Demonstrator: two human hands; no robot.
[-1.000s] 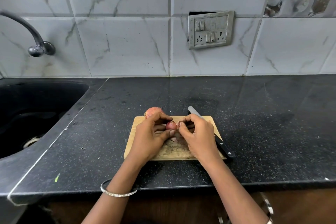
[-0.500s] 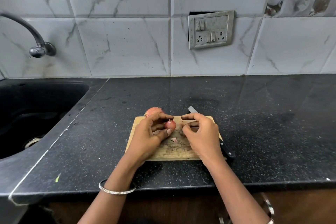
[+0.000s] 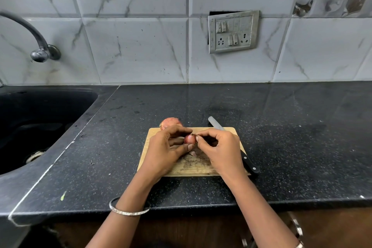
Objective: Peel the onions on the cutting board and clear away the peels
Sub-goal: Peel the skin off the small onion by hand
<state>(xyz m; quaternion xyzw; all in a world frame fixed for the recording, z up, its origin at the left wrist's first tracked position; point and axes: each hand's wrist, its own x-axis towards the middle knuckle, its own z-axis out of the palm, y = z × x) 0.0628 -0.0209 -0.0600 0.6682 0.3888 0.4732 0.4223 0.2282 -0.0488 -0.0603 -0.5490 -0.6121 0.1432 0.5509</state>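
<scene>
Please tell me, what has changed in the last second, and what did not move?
The right hand drew away briefly, then its fingers returned to pinch the top of the small onion. The left hand kept holding that onion. The cutting board, knife and bigger onion stayed put.

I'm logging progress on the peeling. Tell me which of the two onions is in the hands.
The small reddish-pink onion, pinched between the left hand and right hand. The larger pinkish onion sits untouched at the wooden cutting board's far edge.

Tabletop (image 3: 281,147) seen as glossy black speckled stone; cutting board (image 3: 193,169) matt scuffed wood; knife (image 3: 216,124) blade metal, handle black plastic.
</scene>
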